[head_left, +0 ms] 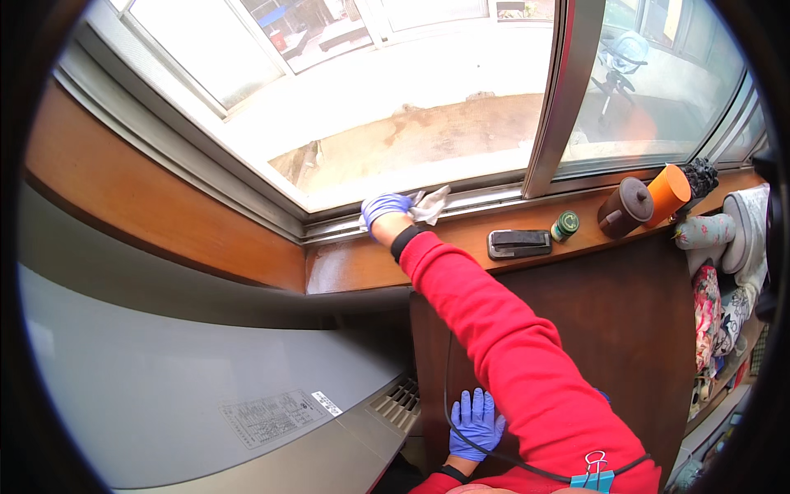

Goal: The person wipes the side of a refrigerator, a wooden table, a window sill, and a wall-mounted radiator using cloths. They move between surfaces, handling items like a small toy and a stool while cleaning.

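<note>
My right hand [383, 211], in a purple glove, is closed on a crumpled white cloth [430, 205] at the metal window track [490, 196]. Part of the cloth hangs out to the right of the fingers, and the fingertips are hidden. The red-sleeved right arm stretches forward over a dark brown wooden top [592, 305]. My left hand [476, 425], gloved in the same purple, lies flat on that top near my body with its fingers spread. It holds nothing.
On the wooden sill [354, 265] stand a black-and-silver stapler-like object [519, 244], a green-lidded jar [565, 226], a brown lidded canister [625, 207] and an orange cylinder [668, 196]. A grey appliance [181, 370] fills the left. Folded fabrics [706, 309] sit at right.
</note>
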`<state>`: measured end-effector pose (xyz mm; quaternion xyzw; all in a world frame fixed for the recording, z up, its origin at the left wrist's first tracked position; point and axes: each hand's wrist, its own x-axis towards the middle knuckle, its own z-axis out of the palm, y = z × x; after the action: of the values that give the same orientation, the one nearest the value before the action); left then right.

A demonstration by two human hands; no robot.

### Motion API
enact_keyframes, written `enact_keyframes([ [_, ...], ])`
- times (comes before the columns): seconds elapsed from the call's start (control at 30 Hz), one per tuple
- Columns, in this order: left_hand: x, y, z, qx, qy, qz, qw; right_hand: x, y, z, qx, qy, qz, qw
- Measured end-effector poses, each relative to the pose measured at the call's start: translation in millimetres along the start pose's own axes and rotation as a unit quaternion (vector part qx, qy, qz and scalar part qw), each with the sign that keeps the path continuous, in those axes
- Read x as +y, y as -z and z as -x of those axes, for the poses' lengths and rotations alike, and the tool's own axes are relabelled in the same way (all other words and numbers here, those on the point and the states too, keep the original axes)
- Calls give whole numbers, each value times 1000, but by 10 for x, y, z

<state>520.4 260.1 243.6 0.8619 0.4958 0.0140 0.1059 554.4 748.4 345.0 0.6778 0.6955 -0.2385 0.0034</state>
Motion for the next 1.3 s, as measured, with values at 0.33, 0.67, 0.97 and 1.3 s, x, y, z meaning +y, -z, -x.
enact_keyframes([
  [0.33,-6,-23,88,-30,1,34,999,-783,-425,-167,156,127,-45,979],
  [0.67,-70,-71,79,-30,0,40,999,-1096,-798,-362,235,218,-143,936],
  [0.97,-76,-63,56,-27,-4,48,998,-917,-635,-191,127,262,-382,877],
  [1.3,17,-83,59,-7,7,56,998,-940,-862,330,261,347,-321,842],
])
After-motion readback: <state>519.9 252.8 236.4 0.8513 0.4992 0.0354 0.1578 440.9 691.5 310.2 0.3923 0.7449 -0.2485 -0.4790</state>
